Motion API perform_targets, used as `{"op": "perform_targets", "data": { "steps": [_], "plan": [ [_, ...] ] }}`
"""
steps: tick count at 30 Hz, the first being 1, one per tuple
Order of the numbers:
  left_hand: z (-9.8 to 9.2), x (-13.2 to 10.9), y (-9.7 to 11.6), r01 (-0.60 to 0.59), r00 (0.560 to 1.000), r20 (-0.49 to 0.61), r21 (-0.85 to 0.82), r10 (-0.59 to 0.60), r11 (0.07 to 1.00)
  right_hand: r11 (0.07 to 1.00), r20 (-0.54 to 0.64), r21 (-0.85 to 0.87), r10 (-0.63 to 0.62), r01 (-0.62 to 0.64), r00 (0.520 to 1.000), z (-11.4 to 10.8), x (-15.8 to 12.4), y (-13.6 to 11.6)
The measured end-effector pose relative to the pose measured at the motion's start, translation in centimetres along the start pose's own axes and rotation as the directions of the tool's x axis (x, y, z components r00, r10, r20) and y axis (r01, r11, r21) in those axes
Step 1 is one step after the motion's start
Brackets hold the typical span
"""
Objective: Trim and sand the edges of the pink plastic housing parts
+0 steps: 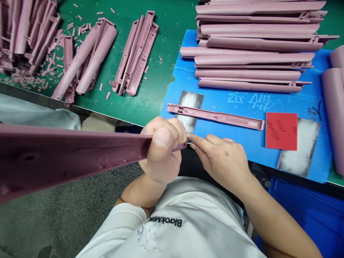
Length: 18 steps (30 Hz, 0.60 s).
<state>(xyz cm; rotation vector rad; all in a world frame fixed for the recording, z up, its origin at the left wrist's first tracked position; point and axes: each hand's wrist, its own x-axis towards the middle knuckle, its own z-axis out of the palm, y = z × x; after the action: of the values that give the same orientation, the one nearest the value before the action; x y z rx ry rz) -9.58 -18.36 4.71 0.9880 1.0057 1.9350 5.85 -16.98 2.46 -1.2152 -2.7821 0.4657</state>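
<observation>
our left hand (162, 150) is closed round the shell (80, 154), which runs from the left edge to the centre of the frame. at its centre end, our right hand (221, 156) pinches what looks like a thin tool (189, 143), mostly hidden. if that tool skidded off the shell's edge under too much push, we might nick the left hand, just beside it; a slack grip could let the shell twist.

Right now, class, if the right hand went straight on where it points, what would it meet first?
Probably the end of the pink piece held in the left hand; depth is unclear.
</observation>
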Motion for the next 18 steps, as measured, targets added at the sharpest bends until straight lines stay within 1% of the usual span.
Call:
{"op": "perform_targets", "data": {
  "steps": [3,6,12,18],
  "plan": [
    [-0.06,0.01,-0.05,0.005,1.0,0.014,-0.014,-0.005,1.0,1.0,-0.015,-0.024,-0.001,0.0,1.0,0.25,0.08,0.02],
    [-0.06,-0.01,-0.17,0.008,1.0,0.003,-0.014,-0.008,1.0,0.999,-0.005,-0.043,0.013,-0.013,1.0,0.4,0.18,0.06],
    [0.03,-0.01,-0.28,-0.002,1.0,0.001,-0.012,0.002,1.0,1.0,0.022,-0.01,0.003,-0.003,1.0,0.06,0.02,0.03],
    [0.17,0.06,-0.27,-0.013,1.0,-0.01,0.043,0.014,0.999,1.0,0.055,0.005,0.007,-0.008,0.998,-0.28,0.11,-0.06]
  ]
}}
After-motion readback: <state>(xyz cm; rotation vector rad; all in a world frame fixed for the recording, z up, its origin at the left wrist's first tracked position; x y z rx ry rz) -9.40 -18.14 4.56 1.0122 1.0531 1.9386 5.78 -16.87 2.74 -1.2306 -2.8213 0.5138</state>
